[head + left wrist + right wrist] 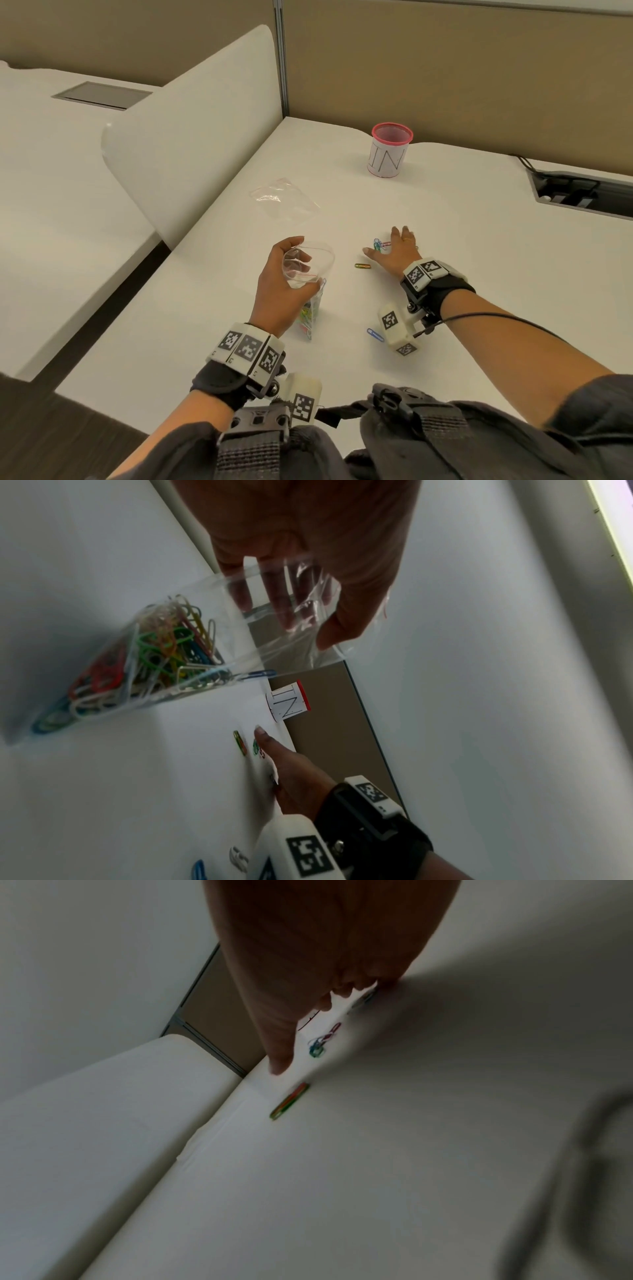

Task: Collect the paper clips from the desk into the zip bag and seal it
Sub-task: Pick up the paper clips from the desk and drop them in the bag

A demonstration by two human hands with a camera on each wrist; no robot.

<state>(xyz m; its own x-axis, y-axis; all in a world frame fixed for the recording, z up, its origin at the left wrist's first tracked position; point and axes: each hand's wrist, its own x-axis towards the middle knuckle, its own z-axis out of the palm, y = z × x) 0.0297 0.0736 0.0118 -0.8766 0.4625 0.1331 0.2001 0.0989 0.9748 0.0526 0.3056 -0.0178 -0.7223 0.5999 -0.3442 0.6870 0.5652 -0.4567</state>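
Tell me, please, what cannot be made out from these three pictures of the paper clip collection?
- Clips under the right hand: head view, the fingers cover them, so no count.
- Clips in the zip bag: left wrist view, tangled and blurred.
- Blue clip: head view, partly behind the wrist camera.
- Pen cup contents: too far off.

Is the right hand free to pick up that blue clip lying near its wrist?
Probably yes. The right hand holds nothing, fingers spread beside a small clip cluster. The blue clip lies bare on the desk, but behind the wrist, so the hand must draw back.
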